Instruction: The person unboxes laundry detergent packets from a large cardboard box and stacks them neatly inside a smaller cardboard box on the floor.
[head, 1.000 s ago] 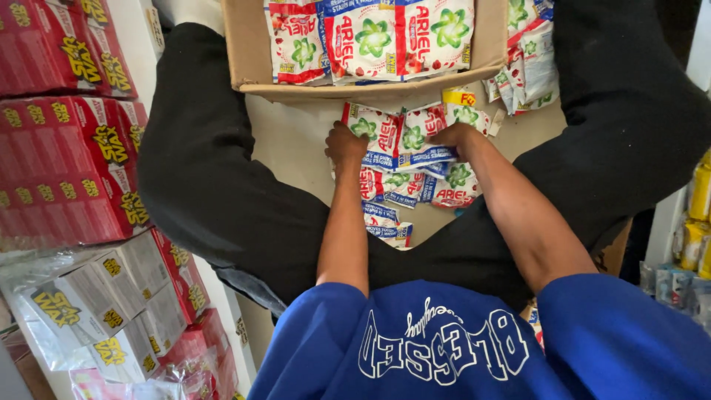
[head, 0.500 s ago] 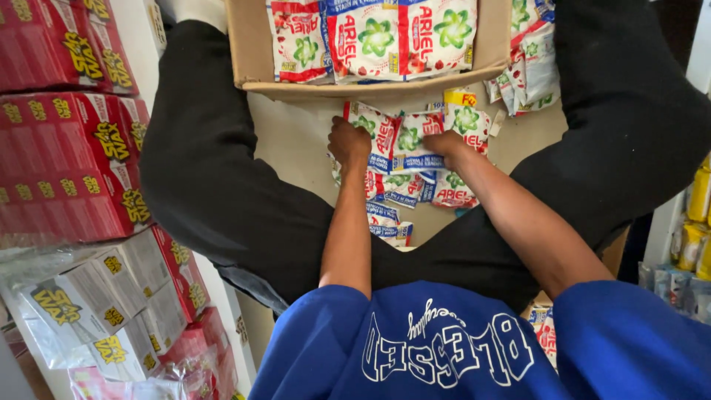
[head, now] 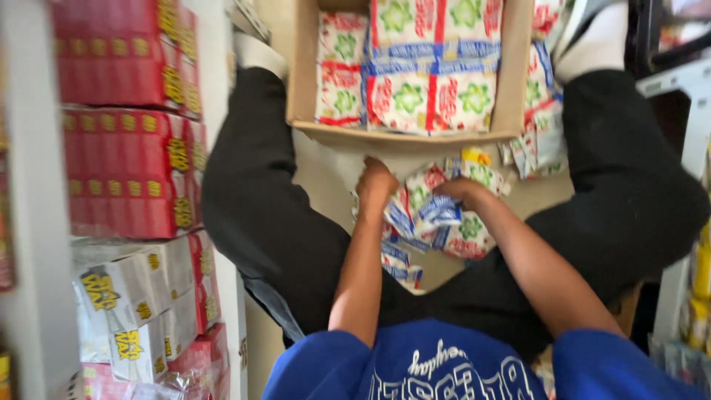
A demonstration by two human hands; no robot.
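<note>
A strip of small white, red, blue and green sachets (head: 433, 215) hangs between my knees. My left hand (head: 375, 184) grips its left side and my right hand (head: 461, 190) grips its top right. The strip trails down toward my lap, over the flap of an open cardboard box (head: 302, 81) that lies on the floor between my black-trousered legs. Inside the box more sachet packs (head: 422, 67) are stacked flat. My forearms reach out from blue sleeves.
Red cartons (head: 126, 126) fill a shelf on the left, with white wrapped cartons (head: 133, 304) below them. Loose sachets (head: 537, 137) lie at the box's right side. A white shelf frame (head: 689, 89) and yellow items (head: 700, 274) stand at the right.
The view has shifted a little to the right and blurred. Both hands have stayed on the sachet strip, lifting it slightly toward the box edge.
</note>
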